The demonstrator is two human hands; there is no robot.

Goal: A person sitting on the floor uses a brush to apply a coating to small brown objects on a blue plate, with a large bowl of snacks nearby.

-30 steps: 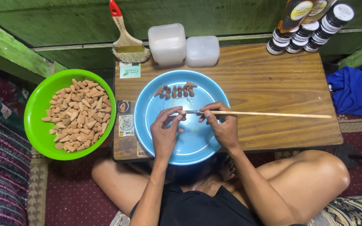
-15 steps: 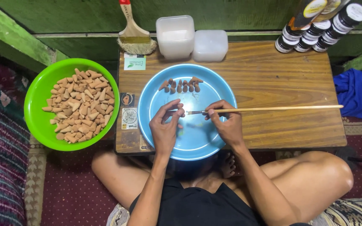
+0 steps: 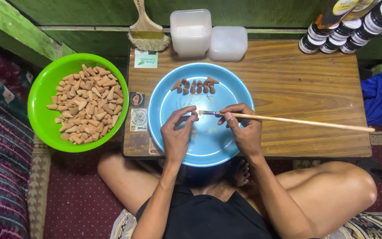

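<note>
Blue bowl (image 3: 219, 146) below: left hand (image 3: 177, 135) pinches a small cone, right hand (image 3: 243, 128) grips a paintbrush (image 3: 288, 119)

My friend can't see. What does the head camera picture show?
A seated person's right hand holds a long thin paintbrush to a small cone pinched in the left hand over a blue bowl. A green bowl of tan cones sits left.

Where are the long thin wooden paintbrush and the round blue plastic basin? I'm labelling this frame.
Long thin wooden paintbrush (image 3: 297, 120), head view, middle of its handle.
Round blue plastic basin (image 3: 231, 90), head view, bare inner wall.
</note>
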